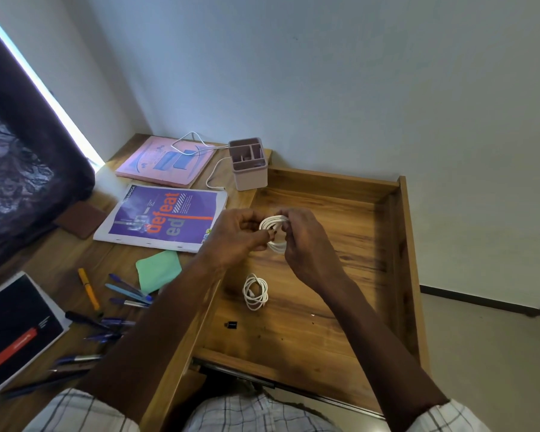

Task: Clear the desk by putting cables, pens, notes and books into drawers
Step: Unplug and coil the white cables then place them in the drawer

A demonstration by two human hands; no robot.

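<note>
Looks like a home study corner. Shows a wooden desk (60, 254) left of the grip on the white cable (271, 224), strewn with books (162, 219), pens (128, 288) and a pink organiser (250, 173); an open drawer (355, 219) beneath the grip; a dark curtain (19, 135) far left; plain walls (324, 73) beyond.

— What encloses the place?
— A plain, pale blue-grey painted wall (340, 73) runs behind, meeting a second pale wall (75, 63) in a corner at the left.
— Any window?
— A dark brown, glossy patterned curtain (19, 135) hangs at the far left. A narrow strip of bright daylight (49, 95) shows along its edge, between curtain and wall.
— And the furniture?
— A warm brown, wood-grain bench (63, 254) is set into that corner.
— The floor?
— A smooth greyish-beige floor (486, 353) shows at the right, with a dark skirting board (480, 301) along the foot of the wall.
</note>
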